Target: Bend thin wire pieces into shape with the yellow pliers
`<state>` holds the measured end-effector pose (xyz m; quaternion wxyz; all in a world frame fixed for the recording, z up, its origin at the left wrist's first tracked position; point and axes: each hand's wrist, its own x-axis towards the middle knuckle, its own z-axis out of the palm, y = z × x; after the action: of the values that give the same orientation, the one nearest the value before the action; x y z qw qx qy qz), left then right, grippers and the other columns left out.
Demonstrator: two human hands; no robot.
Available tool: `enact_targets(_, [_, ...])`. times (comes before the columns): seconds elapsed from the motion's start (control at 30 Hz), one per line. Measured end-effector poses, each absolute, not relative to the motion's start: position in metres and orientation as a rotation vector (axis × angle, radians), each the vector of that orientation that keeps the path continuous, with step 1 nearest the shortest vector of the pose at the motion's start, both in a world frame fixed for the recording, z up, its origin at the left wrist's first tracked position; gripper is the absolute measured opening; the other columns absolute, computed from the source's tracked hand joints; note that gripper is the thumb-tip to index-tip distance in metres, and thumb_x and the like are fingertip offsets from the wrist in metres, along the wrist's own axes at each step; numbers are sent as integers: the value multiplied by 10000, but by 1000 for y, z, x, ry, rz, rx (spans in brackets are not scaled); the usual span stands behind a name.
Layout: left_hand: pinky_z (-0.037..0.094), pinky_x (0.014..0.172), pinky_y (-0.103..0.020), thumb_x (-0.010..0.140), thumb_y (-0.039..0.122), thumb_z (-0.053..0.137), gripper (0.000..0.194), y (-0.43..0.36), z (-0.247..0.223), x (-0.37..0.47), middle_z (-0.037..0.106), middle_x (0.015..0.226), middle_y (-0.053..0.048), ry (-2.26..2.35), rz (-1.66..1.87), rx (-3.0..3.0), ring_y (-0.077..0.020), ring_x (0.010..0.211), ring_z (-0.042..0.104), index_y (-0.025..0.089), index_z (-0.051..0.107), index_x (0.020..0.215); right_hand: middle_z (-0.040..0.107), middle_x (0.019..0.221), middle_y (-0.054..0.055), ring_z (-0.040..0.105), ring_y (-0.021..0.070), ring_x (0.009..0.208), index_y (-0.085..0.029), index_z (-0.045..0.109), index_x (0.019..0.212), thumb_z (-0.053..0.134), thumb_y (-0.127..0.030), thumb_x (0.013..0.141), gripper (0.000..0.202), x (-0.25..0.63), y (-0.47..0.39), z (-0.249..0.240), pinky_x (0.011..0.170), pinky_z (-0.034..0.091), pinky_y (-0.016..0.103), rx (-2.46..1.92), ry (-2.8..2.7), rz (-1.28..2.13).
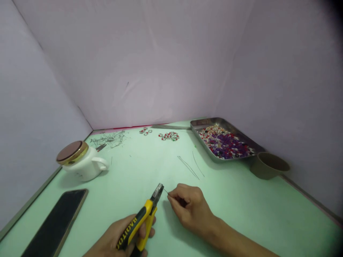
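My left hand [125, 233] is wrapped round the yellow and black handles of a pair of pliers [147, 210], whose metal jaws point up and to the right. Between thumb and forefinger, my right hand [189, 205] pinches a short thin wire [165, 191]. The wire's far end meets the plier jaws; whether they clamp it is too small to tell. Beyond my right hand lie a bent wire [188, 167] and a single curved wire [197, 164], flat on the pale green table [144, 164].
At right stand a metal tray [207, 151] of mixed beads [227, 142] and a brown cup [268, 166]. Small beaded rings [169, 136] and a heap of wire pieces [111, 138] lie at the back. A lidded white mug [84, 167] and a phone [55, 225] are at left.
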<state>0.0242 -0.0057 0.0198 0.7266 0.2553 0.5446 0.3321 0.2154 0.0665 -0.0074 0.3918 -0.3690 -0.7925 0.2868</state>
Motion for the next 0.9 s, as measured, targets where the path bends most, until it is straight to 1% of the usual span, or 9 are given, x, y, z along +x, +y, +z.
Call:
enact_targets(0.07, [419,679,-351,581,227,633,105,-9,18,26,579,929,-101,1225,766,600,-285,903,513,165,550,598,493,528,-11,422,79,461,-150,567,597,474,-96,691,143,216,67,-8,445,304,193,-942,-2020,736])
enact_targets(0.13, [414,690,-351,609,202,613,82,-12,17,27,581,866,-82,1225,766,672,-260,851,527,170,538,621,487,524,-14,418,80,469,-152,564,593,470,-82,683,147,217,67,-7,452,301,196,-937,-2029,739])
enact_targets(0.23, [413,664,-340,592,170,621,93,-14,15,25,576,848,-67,1184,766,779,-251,825,527,176,537,632,484,521,-15,418,81,476,-150,564,590,466,-68,676,154,217,66,-6,459,302,197,-918,-2042,739])
enact_targets(0.33, [413,635,-334,613,185,611,80,-14,16,23,581,888,-81,1212,735,838,-264,840,524,174,533,626,481,520,-17,416,80,478,-148,563,585,468,-61,669,154,217,65,-5,461,306,196,-909,-2047,734])
enact_targets(0.47, [416,660,-333,626,194,613,84,-13,18,25,591,921,-97,1274,702,829,-270,870,522,169,539,655,483,516,-18,409,75,465,-146,560,572,477,-65,662,147,216,65,-3,448,304,192,-933,-2024,754])
enact_targets(0.63, [411,615,-328,611,242,613,104,-12,14,27,585,879,-100,1284,741,819,-267,818,521,164,544,621,496,512,-20,418,75,451,-150,557,578,482,-91,672,134,214,65,-3,426,311,185,-1001,-1974,854])
enact_targets(0.7, [409,618,-328,636,226,579,72,-13,16,28,582,854,-92,1302,737,793,-258,809,517,166,543,619,497,506,-22,418,75,446,-152,558,579,480,-101,677,135,214,65,-3,419,315,182,-1024,-1951,898])
enact_targets(0.77, [405,624,-322,625,182,571,29,-13,18,27,577,849,-83,1268,741,793,-249,810,513,167,547,626,495,498,-23,417,75,443,-152,558,573,482,-109,677,136,214,65,-3,411,315,179,-1043,-1928,936])
enact_targets(0.9, [400,639,-311,567,108,582,111,-14,19,26,571,864,-69,1200,742,834,-245,829,516,171,559,656,488,487,-24,409,73,436,-150,555,560,486,-117,672,136,213,64,-3,400,309,175,-1065,-1898,980])
